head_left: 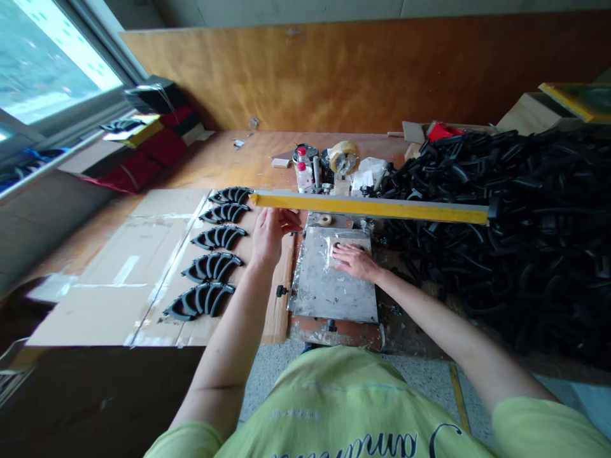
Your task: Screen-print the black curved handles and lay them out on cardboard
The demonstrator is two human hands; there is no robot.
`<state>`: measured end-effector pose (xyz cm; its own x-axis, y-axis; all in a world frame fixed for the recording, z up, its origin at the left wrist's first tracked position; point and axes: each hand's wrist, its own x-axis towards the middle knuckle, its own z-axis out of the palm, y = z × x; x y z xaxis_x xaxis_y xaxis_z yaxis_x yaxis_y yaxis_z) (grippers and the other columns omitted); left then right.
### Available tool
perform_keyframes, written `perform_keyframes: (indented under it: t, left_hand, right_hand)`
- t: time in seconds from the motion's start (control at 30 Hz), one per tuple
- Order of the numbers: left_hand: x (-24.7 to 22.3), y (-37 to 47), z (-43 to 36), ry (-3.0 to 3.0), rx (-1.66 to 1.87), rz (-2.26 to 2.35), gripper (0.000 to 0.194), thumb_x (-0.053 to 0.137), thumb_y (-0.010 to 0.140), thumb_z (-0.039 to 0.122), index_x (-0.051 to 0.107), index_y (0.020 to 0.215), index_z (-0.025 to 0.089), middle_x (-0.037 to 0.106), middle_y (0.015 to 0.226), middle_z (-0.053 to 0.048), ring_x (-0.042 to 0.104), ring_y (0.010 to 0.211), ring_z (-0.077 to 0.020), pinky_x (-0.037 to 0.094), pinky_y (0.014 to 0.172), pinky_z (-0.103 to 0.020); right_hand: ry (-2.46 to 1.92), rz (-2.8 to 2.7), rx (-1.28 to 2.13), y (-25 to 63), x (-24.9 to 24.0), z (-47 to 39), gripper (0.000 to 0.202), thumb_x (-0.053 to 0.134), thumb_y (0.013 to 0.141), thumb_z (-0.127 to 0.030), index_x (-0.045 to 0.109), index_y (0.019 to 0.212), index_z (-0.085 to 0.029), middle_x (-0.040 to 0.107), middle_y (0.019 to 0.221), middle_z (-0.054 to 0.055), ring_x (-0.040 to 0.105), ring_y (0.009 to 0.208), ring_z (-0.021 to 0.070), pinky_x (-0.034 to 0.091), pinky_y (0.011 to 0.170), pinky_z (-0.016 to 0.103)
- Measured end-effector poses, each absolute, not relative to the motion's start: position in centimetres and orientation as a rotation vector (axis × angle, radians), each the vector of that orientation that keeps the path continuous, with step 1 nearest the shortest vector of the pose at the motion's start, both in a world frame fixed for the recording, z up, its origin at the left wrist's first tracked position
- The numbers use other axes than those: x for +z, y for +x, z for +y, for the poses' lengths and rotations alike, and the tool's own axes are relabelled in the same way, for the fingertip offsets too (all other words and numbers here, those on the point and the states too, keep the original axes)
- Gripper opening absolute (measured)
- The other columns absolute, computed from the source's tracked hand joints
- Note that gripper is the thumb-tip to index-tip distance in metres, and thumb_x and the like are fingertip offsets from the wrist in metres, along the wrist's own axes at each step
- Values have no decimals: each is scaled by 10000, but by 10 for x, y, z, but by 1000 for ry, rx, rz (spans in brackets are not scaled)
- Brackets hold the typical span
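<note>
My right hand [356, 262] lies over the flat metal plate [334, 296], fingers stretched out. Its fingertips touch a small pale block taped to the plate, where a bit of black shows beneath them. My left hand [270, 235] is raised just below the left end of a yellow-edged bar [372, 206], its fingers loosely bent and pointing right. Nothing shows in them, and I cannot tell whether they touch the bar. To the left of that hand, curved black plastic pieces [212, 267] lie in several fanned rows on a cardboard sheet [162, 242].
A large heap of black plastic parts [515, 254] covers the right side. Behind the bar stand bottles with red caps [301, 168] and a tape roll [344, 158]. Red and black boxes [153, 152] sit by the window. Black knobs [281, 291] stick out from the plate's edges.
</note>
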<state>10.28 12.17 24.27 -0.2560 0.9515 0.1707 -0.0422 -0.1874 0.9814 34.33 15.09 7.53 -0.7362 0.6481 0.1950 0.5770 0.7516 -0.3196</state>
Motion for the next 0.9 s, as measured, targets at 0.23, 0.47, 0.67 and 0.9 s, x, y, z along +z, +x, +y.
perform_keyframes:
  t: [0.23,0.47,0.67,0.9]
  left_hand:
    - [187,90,51,930,1163,1368,526,575,796,606,678,1050,157,641,701,-13,541,536,-106,411,479,-198]
    - [80,89,41,931,1017,1498,774,638,766,527,408,1429,200,612,720,15,541,579,-111,424,542,-207]
    - [70,91,41,919,1030,1541,678,632,764,523,527,1336,176,616,723,8,530,567,-109,412,540,-215]
    - [68,91,38,914,1027,1548,640,619,781,516,540,1328,194,629,750,5,533,589,-107,407,539,-209]
  right_hand:
    - [-1535,-2152,-97,441,112,172,310,413,931,-202,709,969,-114,748,828,48,712,717,162,589,639,256]
    - [-1278,-2255,71,339,154,237,611,725,745,-205,517,1318,-165,532,1317,134,518,1184,281,487,944,414]
    - [-1403,-2650,151,308,146,225,114,597,848,-191,652,934,-138,673,900,105,588,880,230,437,765,313]
    - [-705,-2875,272,355,141,191,119,535,854,-135,636,800,-169,641,798,52,557,818,186,372,676,270]
